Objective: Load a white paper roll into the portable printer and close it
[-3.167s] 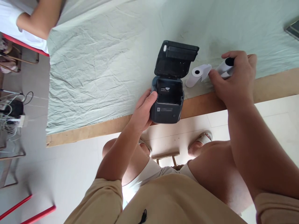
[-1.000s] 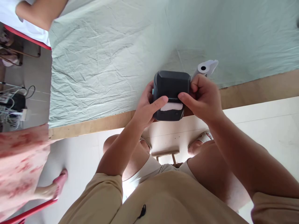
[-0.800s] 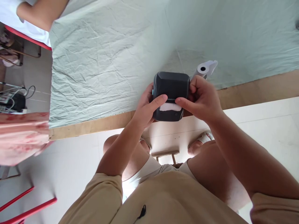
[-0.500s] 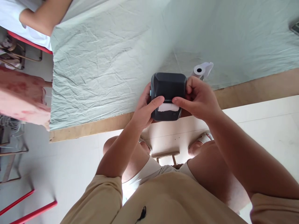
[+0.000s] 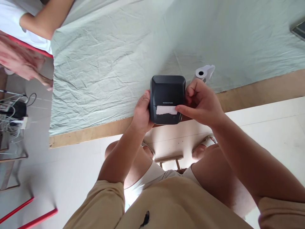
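A black label printer point(image 5: 168, 89) is held over the table's front edge, with a short strip of white paper point(image 5: 166, 110) sticking out of its slot. My left hand point(image 5: 142, 113) is closed on the printer's left side, the thumb along its edge and the other fingers hidden underneath. On the opposite side, my right hand point(image 5: 202, 101) has its fingers curled against the printer's edge, while its thumb tip touches the right end of the paper strip. Just beyond my right hand, a white paper roll point(image 5: 200, 73) with a loose end stands on the cloth.
A pale green cloth point(image 5: 102, 73) covers the wooden table point(image 5: 88, 133). At upper left, another person's arm point(image 5: 47, 19) rests by the cloth. A dark object point(image 5: 299, 30) lies at far right. Tangled cables point(image 5: 11, 117) and red bars point(image 5: 39, 218) are on the left.
The printer has shifted slightly left. My left thumb has moved off the paper to the printer's left edge. At far left, the pink patterned fabric has moved up, uncovering cables.
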Motion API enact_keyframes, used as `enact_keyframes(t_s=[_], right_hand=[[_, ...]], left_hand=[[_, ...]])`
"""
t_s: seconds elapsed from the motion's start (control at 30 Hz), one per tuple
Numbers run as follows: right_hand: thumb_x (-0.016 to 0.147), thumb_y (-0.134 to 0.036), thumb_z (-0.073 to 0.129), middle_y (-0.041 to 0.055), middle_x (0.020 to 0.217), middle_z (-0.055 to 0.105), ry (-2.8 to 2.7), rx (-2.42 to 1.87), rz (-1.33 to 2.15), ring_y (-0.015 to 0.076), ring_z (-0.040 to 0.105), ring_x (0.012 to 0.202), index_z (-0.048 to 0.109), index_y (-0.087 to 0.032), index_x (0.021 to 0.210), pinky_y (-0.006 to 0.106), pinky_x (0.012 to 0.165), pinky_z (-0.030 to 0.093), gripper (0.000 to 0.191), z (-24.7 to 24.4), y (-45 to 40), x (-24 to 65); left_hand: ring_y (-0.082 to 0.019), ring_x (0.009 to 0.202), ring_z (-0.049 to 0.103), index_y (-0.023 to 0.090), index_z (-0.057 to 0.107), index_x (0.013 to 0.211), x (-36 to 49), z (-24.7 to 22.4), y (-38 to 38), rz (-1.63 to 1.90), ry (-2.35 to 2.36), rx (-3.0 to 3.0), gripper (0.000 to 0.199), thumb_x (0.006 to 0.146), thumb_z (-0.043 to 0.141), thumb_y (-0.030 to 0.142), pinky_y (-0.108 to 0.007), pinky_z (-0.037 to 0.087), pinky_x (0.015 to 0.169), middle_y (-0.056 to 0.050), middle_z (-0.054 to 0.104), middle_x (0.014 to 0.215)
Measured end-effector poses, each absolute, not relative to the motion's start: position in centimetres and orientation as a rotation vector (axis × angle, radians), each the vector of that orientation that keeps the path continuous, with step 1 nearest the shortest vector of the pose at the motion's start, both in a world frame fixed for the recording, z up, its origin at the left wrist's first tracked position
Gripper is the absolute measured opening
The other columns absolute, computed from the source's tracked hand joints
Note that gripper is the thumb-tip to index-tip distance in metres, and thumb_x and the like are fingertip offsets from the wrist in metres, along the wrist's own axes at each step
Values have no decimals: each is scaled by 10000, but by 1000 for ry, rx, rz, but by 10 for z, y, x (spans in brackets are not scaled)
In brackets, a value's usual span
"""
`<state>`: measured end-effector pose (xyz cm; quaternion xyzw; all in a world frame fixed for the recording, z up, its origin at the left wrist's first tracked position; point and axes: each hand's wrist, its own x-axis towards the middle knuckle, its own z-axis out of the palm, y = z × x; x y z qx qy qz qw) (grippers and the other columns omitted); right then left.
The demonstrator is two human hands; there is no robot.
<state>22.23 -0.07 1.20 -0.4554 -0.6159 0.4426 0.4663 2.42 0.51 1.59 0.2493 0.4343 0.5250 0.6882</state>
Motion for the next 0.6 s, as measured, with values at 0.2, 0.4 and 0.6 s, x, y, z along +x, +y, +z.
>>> enact_keyframes(t_s=[0.2,0.4,0.6], right_hand=[[992,-532,821,-90,596,503,-1446,-1146,750,118,494,501,477,-295,883,327,518,368,432,26,-10,214],[1005,-355,758,-10,804,757,-1494,-1330,460,161,648,606,570,-284,882,360,581,444,236,40,-10,210],[895,-233,736,18,728,726,-2001,-1611,209,172,488,591,782,-279,1003,348,601,229,126,50,-10,214]], left_hand=[[-327,1373,830,219,792,982,25,18,6,1088,950,568,443,1123,596,590,-444,731,1117,-48,908,1061],[-287,1035,889,257,808,1164,15,13,1,987,855,803,415,1030,758,646,-354,725,744,-50,866,1060],[-149,676,682,237,760,968,15,17,1,1004,926,897,486,913,875,706,-273,549,534,-4,687,797]])
